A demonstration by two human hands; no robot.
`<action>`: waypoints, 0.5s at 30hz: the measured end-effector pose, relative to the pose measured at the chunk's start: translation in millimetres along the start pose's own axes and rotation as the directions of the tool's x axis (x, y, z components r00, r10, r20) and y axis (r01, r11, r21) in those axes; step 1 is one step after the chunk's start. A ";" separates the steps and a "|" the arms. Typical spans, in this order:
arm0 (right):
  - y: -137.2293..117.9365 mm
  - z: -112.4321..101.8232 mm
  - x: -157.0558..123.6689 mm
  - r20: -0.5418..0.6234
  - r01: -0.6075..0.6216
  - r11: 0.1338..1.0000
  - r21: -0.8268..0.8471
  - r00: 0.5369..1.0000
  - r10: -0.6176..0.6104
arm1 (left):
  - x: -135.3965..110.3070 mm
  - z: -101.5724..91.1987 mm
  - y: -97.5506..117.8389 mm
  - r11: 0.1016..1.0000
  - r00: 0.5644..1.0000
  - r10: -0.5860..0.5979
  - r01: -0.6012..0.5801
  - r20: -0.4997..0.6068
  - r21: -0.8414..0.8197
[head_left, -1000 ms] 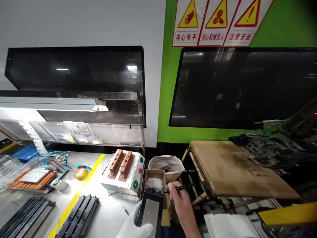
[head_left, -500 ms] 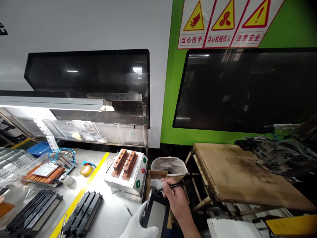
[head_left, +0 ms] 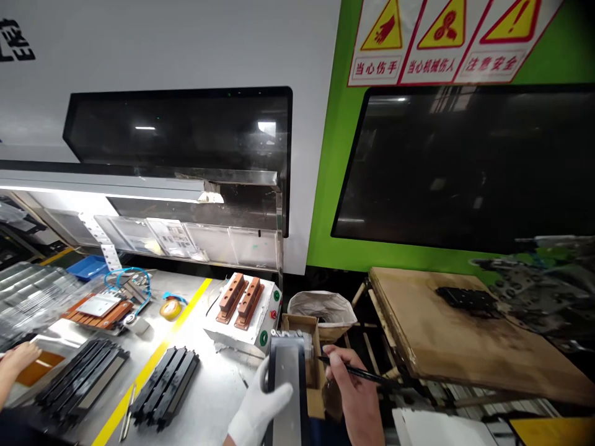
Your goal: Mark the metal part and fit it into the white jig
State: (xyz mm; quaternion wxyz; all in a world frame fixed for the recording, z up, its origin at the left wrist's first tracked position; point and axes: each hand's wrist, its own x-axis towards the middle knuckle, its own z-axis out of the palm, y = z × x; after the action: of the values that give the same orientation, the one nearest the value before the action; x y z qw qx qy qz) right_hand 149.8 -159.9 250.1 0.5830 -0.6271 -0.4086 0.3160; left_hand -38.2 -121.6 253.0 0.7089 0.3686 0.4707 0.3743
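My gloved left hand [head_left: 258, 404] was grasping a dark-framed plate [head_left: 287, 396] with a grey face, holding it steeply tilted directly in front of me. My bare right hand [head_left: 356, 396] was clenched on a black pen [head_left: 357, 373], with the pen's tip just beside the plate's upper corner. Contact between the tip and the plate could not be confirmed. No mark could be made out on the plate's grey face, so the extent of any work on it could not be determined.

Directly beyond both hands stood a cardboard box [head_left: 297, 323], with a paper-lined bag [head_left: 320, 306] behind it. Left of my left hand were a white control box [head_left: 242, 337] bearing two copper blocks [head_left: 240, 300] and two stacks of black bars [head_left: 165, 387]. Right of my right hand lay a wooden board [head_left: 465, 347]. At far left, a co-worker's hand [head_left: 18, 358] was near an orange sheet [head_left: 39, 367].
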 end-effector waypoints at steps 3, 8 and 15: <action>7.5 -5.9 -35.5 0.033 0.115 0.993 0.015 0.993 -0.115 | 0.6 6.7 11.5 0.966 0.993 -0.101 0.081 -0.067 -0.244; 7.0 5.0 -79.1 0.110 0.365 0.915 -0.169 0.930 -0.351 | 7.7 14.1 24.3 0.935 0.993 -0.111 0.089 -0.044 -0.343; 17.5 1.7 -71.9 0.428 0.613 0.708 -0.350 0.777 -0.462 | 16.3 15.5 20.3 0.946 0.997 -0.076 0.068 -0.013 -0.316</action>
State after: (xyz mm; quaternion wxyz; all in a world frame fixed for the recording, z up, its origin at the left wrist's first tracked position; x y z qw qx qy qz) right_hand 117.2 -222.2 226.8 0.4084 -0.5427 -0.7249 0.1149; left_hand -22.8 -100.8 268.8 0.7659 0.2285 0.4270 0.4230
